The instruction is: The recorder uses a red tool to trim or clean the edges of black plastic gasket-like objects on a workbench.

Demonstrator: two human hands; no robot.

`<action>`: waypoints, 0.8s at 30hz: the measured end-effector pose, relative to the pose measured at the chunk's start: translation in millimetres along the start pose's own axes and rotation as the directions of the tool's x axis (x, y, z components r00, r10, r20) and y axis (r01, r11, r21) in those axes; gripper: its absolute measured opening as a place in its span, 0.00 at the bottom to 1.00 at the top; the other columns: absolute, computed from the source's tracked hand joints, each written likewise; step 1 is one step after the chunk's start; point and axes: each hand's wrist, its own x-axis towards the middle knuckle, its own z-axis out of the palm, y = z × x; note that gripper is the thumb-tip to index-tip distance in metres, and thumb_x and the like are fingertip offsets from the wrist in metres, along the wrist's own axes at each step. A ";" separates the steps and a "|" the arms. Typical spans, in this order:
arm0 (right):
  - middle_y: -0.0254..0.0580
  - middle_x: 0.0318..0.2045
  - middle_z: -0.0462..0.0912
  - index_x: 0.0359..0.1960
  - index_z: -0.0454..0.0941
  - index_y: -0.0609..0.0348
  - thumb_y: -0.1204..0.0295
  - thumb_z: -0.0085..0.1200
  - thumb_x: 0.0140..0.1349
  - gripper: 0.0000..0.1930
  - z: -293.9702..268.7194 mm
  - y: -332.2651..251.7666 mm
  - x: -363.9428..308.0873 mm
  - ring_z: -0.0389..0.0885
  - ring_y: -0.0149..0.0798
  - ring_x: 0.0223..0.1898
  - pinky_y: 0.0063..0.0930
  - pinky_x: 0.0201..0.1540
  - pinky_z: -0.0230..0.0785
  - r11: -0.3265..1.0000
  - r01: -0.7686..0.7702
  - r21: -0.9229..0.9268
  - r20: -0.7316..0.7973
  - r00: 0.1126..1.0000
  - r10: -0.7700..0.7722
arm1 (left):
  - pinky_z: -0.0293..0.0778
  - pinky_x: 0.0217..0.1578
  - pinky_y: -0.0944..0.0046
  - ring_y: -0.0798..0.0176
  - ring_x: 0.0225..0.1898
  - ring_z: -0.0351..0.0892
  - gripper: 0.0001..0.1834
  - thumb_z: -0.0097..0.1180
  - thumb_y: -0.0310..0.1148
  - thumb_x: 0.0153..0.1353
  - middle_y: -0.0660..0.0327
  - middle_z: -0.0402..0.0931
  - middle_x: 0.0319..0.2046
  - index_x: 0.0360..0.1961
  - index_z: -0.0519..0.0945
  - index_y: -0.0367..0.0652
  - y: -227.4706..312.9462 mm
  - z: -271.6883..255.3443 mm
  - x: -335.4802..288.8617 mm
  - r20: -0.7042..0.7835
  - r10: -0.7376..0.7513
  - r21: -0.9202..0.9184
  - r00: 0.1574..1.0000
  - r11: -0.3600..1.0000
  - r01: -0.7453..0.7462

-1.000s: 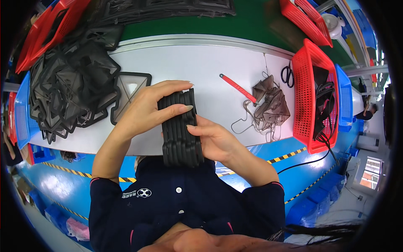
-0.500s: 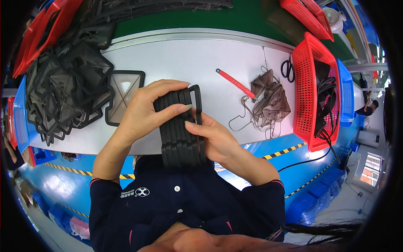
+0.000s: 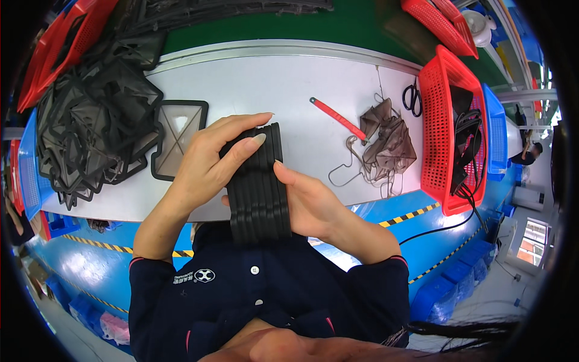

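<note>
A stack of black rectangular rubber-like frames (image 3: 259,202) stands on edge between my hands, close to my body at the table's near edge. My left hand (image 3: 211,154) is wrapped over the stack's far left end, thumb across the top. My right hand (image 3: 310,202) holds the stack's right side, its thumb on the outermost frame; some of its fingers are hidden behind the stack. To the left of my left hand a single black frame with a translucent grey sheet (image 3: 179,130) lies flat. A big pile of similar framed pieces (image 3: 99,120) is at the far left.
A red craft knife (image 3: 339,119) lies right of my hands, beside a heap of grey translucent trimmings (image 3: 389,145). Black-handled scissors (image 3: 412,100) are next to a red basket (image 3: 439,133) with black parts and cables. A white table (image 3: 265,78) has a metal rail along its far side.
The outermost frame, tilted out from the stack's right side before, now sits flush with the others. My right thumb has shifted up and right onto the stack's side.
</note>
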 end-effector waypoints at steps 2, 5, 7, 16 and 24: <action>0.58 0.56 0.63 0.61 0.52 0.65 0.56 0.39 0.65 0.29 -0.8 0.2 -0.5 0.63 0.60 0.58 0.52 0.58 0.60 1.000 -0.012 0.004 0.010 1.000 0.012 | 0.67 0.48 0.64 0.57 0.48 0.74 0.18 0.48 0.35 0.60 0.52 0.75 0.45 0.49 0.74 0.37 0.1 0.1 -0.9 0.009 0.000 -0.013 1.000 1.000 0.000; 0.58 0.57 0.62 0.61 0.52 0.64 0.56 0.39 0.66 0.30 -5.9 0.2 0.6 0.62 0.61 0.58 0.52 0.58 0.60 1.000 -0.016 0.022 0.016 1.000 0.015 | 0.67 0.49 0.61 0.54 0.50 0.71 0.21 0.53 0.34 0.57 0.51 0.73 0.48 0.52 0.73 0.41 -6.1 -0.4 -2.6 0.013 0.057 0.015 0.998 0.998 -0.057; 0.58 0.57 0.62 0.62 0.52 0.64 0.56 0.38 0.66 0.29 -7.0 1.2 -0.6 0.63 0.61 0.58 0.52 0.58 0.60 1.000 0.004 0.028 0.008 1.000 -0.004 | 0.64 0.53 0.59 0.52 0.56 0.66 0.26 0.57 0.36 0.53 0.51 0.69 0.53 0.54 0.71 0.43 -7.3 -3.0 -4.9 -0.003 0.158 0.109 0.987 0.982 -0.157; 0.46 0.52 0.69 0.59 0.58 0.59 0.55 0.38 0.66 0.26 -5.0 1.0 0.4 0.72 0.41 0.52 0.40 0.53 0.68 0.996 0.043 0.073 -0.012 0.999 -0.043 | 0.43 0.63 0.43 0.46 0.67 0.45 0.44 0.68 0.44 0.35 0.53 0.54 0.64 0.59 0.66 0.51 24.7 -16.5 4.9 0.360 0.059 0.495 0.931 0.834 -0.244; 0.50 0.53 0.68 0.59 0.56 0.61 0.55 0.37 0.67 0.27 -10.0 1.2 0.5 0.70 0.45 0.53 0.42 0.54 0.66 0.996 0.037 0.075 0.044 0.998 -0.041 | 0.45 0.61 0.36 0.46 0.64 0.51 0.43 0.69 0.33 0.36 0.53 0.59 0.60 0.59 0.65 0.56 26.0 -9.6 16.6 0.463 0.045 0.520 0.885 0.795 -0.313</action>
